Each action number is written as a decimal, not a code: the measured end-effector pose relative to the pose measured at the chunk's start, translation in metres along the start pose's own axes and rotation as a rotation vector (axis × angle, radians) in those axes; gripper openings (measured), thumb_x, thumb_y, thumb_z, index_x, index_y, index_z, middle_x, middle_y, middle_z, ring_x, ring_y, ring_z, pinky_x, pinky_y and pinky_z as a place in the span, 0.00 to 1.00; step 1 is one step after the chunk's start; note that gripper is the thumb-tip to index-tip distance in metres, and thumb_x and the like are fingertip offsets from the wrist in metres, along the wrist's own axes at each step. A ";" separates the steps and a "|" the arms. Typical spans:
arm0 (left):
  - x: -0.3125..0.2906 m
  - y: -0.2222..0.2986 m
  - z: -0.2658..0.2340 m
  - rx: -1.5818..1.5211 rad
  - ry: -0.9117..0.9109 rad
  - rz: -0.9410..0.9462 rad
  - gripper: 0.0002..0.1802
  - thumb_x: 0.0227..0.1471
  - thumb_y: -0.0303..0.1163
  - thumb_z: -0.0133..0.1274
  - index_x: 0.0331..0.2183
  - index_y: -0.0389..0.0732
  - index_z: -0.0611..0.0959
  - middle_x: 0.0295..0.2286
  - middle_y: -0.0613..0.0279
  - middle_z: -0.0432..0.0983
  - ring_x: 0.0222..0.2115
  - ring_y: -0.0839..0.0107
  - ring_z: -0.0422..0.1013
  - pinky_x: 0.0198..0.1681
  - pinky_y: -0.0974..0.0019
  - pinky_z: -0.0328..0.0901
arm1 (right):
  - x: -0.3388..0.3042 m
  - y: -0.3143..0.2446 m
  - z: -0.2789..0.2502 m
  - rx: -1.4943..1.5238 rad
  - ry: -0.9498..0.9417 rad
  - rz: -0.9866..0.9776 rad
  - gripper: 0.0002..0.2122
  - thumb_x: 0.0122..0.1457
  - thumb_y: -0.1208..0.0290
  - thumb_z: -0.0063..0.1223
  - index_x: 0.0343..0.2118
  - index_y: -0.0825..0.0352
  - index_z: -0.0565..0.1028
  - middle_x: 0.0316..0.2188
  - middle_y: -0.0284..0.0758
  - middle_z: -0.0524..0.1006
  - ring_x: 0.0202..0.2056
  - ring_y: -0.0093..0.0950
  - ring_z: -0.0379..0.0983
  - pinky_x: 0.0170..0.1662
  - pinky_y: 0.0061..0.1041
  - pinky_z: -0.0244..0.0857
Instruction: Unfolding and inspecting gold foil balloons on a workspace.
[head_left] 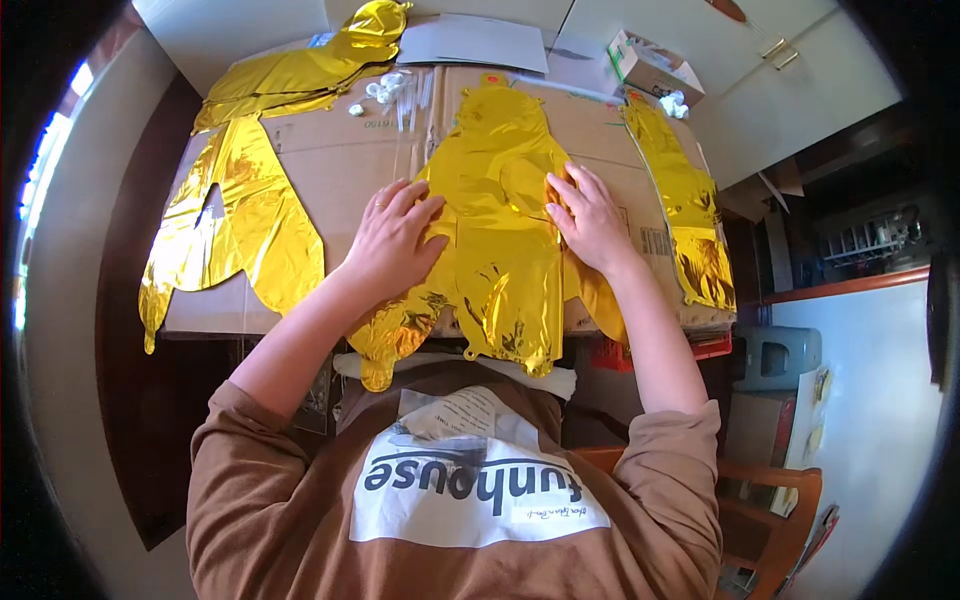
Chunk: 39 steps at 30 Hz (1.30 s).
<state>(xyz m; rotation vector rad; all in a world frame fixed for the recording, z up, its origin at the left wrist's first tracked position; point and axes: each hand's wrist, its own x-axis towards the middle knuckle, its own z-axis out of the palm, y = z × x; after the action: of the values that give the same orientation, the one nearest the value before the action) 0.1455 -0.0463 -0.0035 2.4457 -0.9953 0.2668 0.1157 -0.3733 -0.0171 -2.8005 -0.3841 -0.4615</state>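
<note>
A flat, uninflated gold foil balloon point(500, 230) lies on a cardboard sheet point(345, 165) in front of me, its lower end hanging over the near edge. My left hand point(392, 240) rests palm down on the balloon's left side, fingers spread. On the balloon's right side, my right hand point(590, 222) presses flat with the fingers together near a fold. Neither hand grips anything.
More gold foil balloons lie at the left point(235, 215), the far left point(300, 75) and along the right edge point(685, 195). Small white plastic bits point(385, 88), grey paper point(470, 42) and an open box point(650, 65) sit at the back. An orange chair point(775, 500) stands lower right.
</note>
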 end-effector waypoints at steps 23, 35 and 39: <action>0.115 0.019 0.076 -0.169 0.026 0.389 0.19 0.54 0.39 0.56 0.45 0.40 0.81 0.47 0.54 0.74 0.50 0.54 0.69 0.57 0.54 0.62 | -0.007 -0.001 0.001 0.213 0.191 0.089 0.20 0.62 0.61 0.54 0.55 0.63 0.72 0.59 0.44 0.69 0.59 0.45 0.64 0.64 0.44 0.56; 0.113 0.018 0.074 -0.168 0.023 0.364 0.20 0.54 0.39 0.57 0.47 0.41 0.80 0.48 0.55 0.73 0.52 0.54 0.69 0.57 0.53 0.62 | -0.118 -0.078 -0.040 0.036 0.075 -0.027 0.16 0.59 0.68 0.57 0.50 0.66 0.77 0.58 0.38 0.72 0.61 0.40 0.63 0.66 0.46 0.52; 0.114 0.020 0.074 -0.189 0.021 0.360 0.19 0.54 0.39 0.57 0.45 0.40 0.81 0.48 0.55 0.74 0.51 0.55 0.69 0.58 0.53 0.62 | -0.118 -0.084 -0.035 -0.031 0.038 -0.002 0.18 0.59 0.68 0.58 0.51 0.66 0.76 0.57 0.38 0.73 0.61 0.41 0.64 0.65 0.45 0.53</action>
<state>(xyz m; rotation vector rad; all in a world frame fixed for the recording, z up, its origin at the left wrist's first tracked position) 0.2133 -0.1643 -0.0204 2.0825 -1.3837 0.3007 -0.0271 -0.3314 -0.0067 -2.8168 -0.3755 -0.5244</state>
